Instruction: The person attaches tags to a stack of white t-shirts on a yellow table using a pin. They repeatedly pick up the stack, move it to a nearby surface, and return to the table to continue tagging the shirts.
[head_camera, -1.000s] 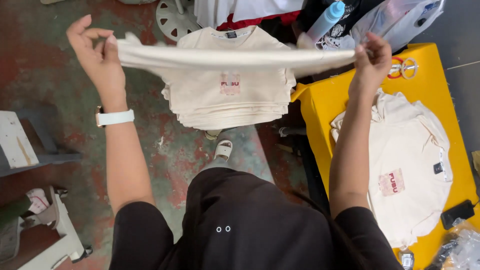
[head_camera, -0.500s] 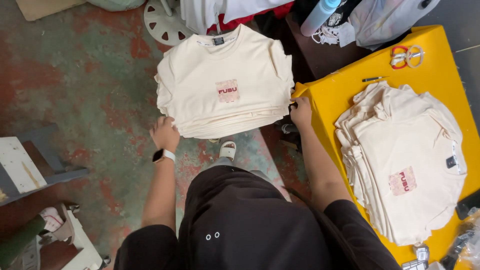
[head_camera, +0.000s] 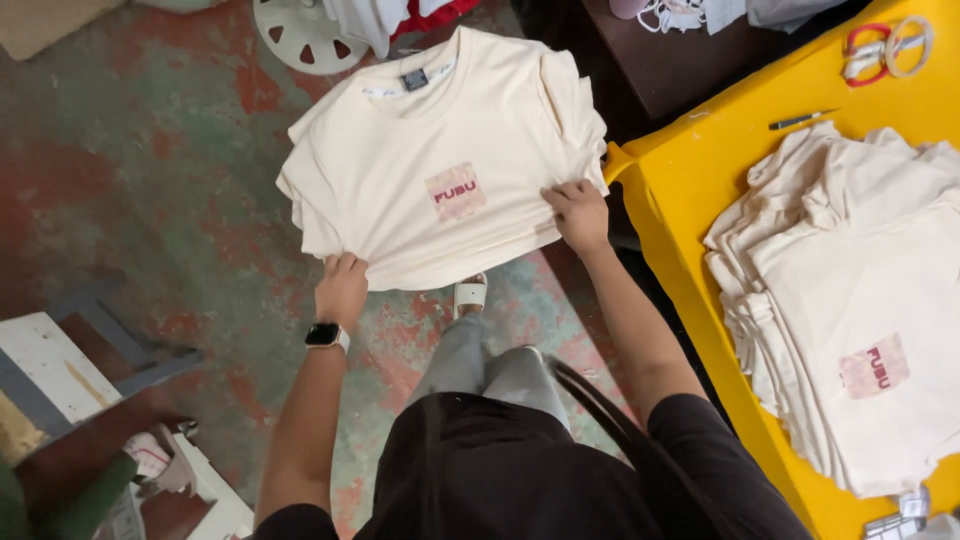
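A stack of cream t-shirts (head_camera: 440, 150) with a small pink chest patch lies in front of me, above the floor. My left hand (head_camera: 342, 287), with a watch on its wrist, grips the near left hem of the top shirt. On the near right hem of the same shirt my right hand (head_camera: 578, 213) presses down with fingers closed on the cloth. A second pile of the same cream shirts (head_camera: 850, 300) lies on the yellow table (head_camera: 680, 190) to my right.
The floor (head_camera: 150, 180) is worn green and red concrete. A white stool-like frame (head_camera: 90, 370) stands at the lower left, a white fan base (head_camera: 300, 35) at the top. On the yellow table's far end lie a pen (head_camera: 800, 120) and tape rolls (head_camera: 885, 45).
A second ago both hands held a shirt stretched out in the air. They have lowered it onto the stack and now hold its near hem at both corners.
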